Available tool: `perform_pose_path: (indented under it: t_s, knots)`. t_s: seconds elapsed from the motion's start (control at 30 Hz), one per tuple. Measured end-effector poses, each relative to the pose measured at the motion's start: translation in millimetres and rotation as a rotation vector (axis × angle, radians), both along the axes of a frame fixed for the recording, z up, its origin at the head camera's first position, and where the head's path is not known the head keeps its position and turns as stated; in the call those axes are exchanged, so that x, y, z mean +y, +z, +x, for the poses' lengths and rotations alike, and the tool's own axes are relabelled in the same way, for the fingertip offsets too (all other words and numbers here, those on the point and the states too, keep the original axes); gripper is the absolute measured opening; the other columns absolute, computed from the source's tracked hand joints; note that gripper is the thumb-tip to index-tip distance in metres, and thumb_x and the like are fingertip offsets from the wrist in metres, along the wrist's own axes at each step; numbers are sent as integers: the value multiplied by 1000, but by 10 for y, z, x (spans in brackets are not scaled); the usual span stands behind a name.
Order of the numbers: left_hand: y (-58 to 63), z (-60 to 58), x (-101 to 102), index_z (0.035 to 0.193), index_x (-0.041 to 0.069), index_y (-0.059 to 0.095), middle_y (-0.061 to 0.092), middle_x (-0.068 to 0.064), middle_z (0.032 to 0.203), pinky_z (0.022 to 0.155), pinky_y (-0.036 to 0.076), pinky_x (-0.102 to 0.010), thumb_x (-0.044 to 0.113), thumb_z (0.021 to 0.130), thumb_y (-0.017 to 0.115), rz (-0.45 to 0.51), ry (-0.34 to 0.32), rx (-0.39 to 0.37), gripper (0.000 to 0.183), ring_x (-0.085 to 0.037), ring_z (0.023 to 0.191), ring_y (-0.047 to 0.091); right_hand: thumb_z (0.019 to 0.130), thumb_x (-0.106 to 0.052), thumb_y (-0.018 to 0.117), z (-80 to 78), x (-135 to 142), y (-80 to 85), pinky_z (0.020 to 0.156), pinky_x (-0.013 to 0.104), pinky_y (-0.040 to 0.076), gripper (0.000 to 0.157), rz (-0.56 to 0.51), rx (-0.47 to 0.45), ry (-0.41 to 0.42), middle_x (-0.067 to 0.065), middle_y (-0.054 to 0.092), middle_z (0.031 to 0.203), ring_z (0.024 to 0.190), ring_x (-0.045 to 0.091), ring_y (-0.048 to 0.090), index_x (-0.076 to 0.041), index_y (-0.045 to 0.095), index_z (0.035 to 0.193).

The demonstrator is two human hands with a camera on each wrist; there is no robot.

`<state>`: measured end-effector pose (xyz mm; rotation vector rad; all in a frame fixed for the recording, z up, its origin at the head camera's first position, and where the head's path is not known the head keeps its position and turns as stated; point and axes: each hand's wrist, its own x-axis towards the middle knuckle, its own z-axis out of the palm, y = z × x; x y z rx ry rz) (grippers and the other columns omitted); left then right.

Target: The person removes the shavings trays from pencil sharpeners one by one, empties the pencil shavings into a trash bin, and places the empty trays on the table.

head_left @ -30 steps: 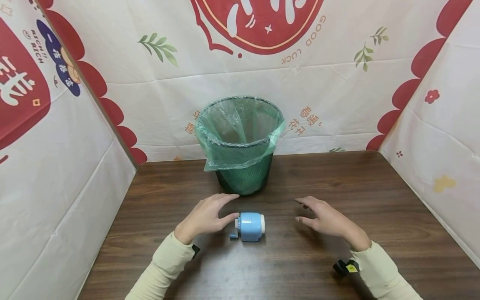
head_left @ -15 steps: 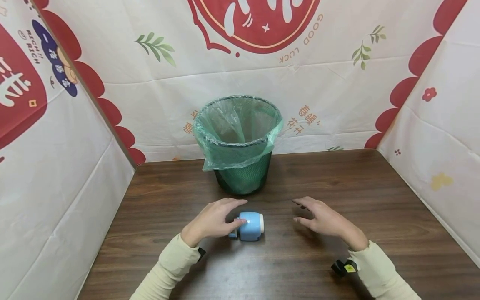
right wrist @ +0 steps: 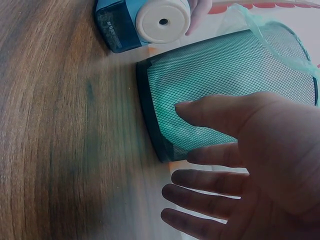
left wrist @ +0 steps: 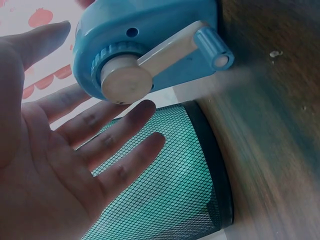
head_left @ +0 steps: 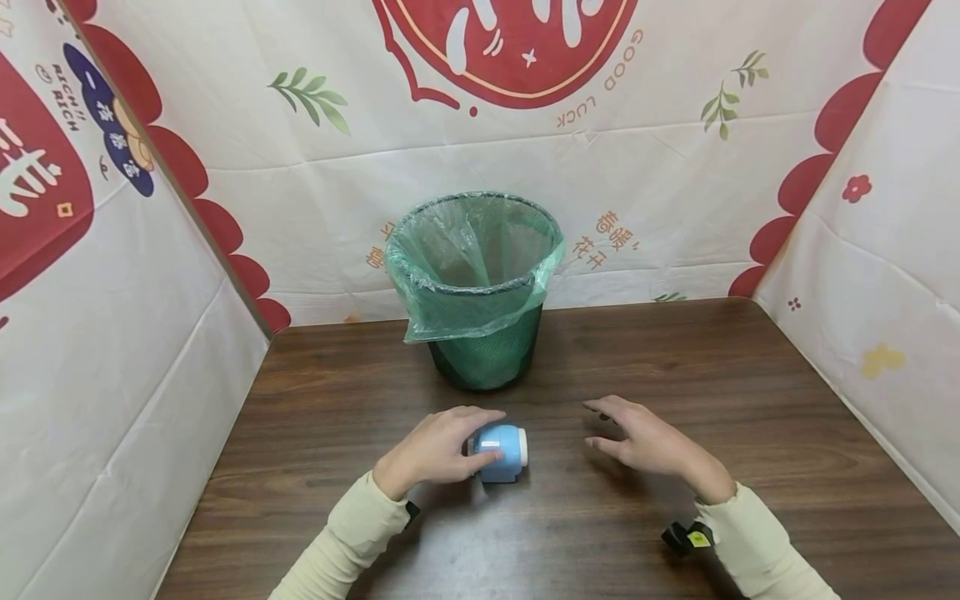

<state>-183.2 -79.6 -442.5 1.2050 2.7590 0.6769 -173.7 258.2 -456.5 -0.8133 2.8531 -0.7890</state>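
A blue hand-crank pencil sharpener (head_left: pixel 510 440) stands on the brown table, its white front with the round pencil hole facing right. My left hand (head_left: pixel 435 450) reaches around its crank side, thumb and fingers spread on either side of the body. In the left wrist view the fingers are fairly straight, and the crank handle (left wrist: pixel 172 50) sits in front of the palm; whether the hand touches the sharpener I cannot tell. Off to the right, my right hand (head_left: pixel 648 437) hovers above the table with relaxed fingers and holds nothing. A clear drawer (right wrist: pixel 113 25) shows under the sharpener's hole.
Behind the sharpener stands a green mesh wastebasket (head_left: pixel 487 358), lined with a thin green plastic bag (head_left: pixel 457 317). Printed cloth (head_left: pixel 637 175) walls in the table (head_left: pixel 645 350) at the back and both sides.
My left hand has moved right, from beside the crank to around the sharpener's body. The right hand and the sharpener have stayed nearly in place.
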Motion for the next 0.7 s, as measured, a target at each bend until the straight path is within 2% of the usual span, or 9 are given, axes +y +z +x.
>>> perform_pose_path:
  t_s: [0.13,0.4,0.7]
  knots:
    - [-39,-4,12,140,17,56,63,-4,131,91,52,-36,46,94,63,-3,-5,8,55,-15,113,61,94,-26,68,5,-6,-3,90,51,51,55,-1,-13,-6,20,61,126,113,36,61,5,52,136]
    - [-80,-2,46,140,10,55,64,-5,128,82,53,-29,47,93,65,-22,-35,9,61,-11,103,62,94,-28,68,12,-6,10,90,52,51,55,-2,-9,-9,20,60,127,113,36,61,5,53,136]
    - [-131,2,92,142,10,52,63,-4,131,88,52,-31,53,82,75,-80,-8,42,77,-13,110,62,95,-29,67,19,-24,6,90,52,51,54,-3,0,-6,19,61,126,112,36,62,5,54,135]
